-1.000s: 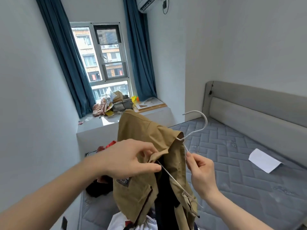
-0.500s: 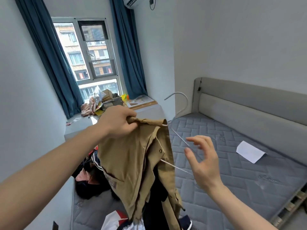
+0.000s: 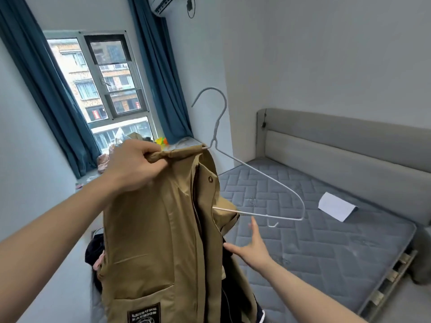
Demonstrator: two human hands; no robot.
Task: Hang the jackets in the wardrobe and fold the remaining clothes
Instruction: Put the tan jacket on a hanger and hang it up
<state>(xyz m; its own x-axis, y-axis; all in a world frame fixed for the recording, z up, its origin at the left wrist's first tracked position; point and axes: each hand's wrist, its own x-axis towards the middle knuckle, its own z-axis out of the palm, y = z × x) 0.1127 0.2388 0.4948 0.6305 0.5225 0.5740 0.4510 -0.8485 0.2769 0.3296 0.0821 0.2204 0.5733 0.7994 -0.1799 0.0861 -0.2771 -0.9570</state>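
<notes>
Your left hand [image 3: 137,164] is curling its fingers and thumb tight around a bunched shoulder of the tan jacket [image 3: 163,241], pinching the cloth together with the end of the white wire hanger [image 3: 256,180] that is threaded inside it. Your right hand [image 3: 253,247] is gripping nothing: its fingers are spreading loosely, the fingertips lying right at the jacket's open front edge, though whether they are touching the cloth cannot be told. From those right fingers the bare end of the hanger is sitting just above and slightly to the right, its lower bar running out from under a fold of the jacket toward the bed. The hanger's long axis is slanting down from your left fist toward your right side, with the hook [image 3: 211,106] pointing up above the fist and curling over toward the window. The jacket is hanging straight down from your left grip, its long axis vertical, its front facing you and a label patch showing near the bottom. The right hand is the nearer one to the uncovered hanger end, so it looks best placed to draw the loose shoulder up and over that end. Beyond the fingers, a grey mattress [image 3: 314,229] is carrying a white paper [image 3: 337,209], and dark clothes [image 3: 94,249] are lying below the jacket.
</notes>
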